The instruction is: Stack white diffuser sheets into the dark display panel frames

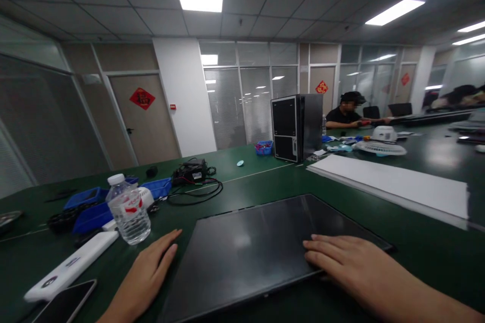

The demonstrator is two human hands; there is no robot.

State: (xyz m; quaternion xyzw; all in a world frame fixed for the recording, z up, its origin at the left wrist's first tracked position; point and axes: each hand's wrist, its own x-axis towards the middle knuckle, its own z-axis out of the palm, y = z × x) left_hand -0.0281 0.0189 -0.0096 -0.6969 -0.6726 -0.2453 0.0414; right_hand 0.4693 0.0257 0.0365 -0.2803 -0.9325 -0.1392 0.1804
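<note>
A flat black screen panel [242, 252] lies face up on the green tabletop [212, 207] in front of me, with a faint light reflection on it. My right hand [341, 260] lies over the panel's right part, fingers stretched out and close together, its thumb hidden beneath. My left hand [149, 270] is on the table just left of the panel, fingers extended forward and gripping nothing. Beyond the left hand stands a clear water bottle [131, 214] with a white cap, upright. A long white device [71, 265] and a dark-screened phone [66, 303] lie left of that hand.
Blue trays [94, 217] and a black power adapter [191, 171] with coiled cables are at the back left. A black computer tower [297, 126] stands behind the panel, near a white board [394, 186] and a white fan [381, 146]. A co-worker [344, 111] sits farther back.
</note>
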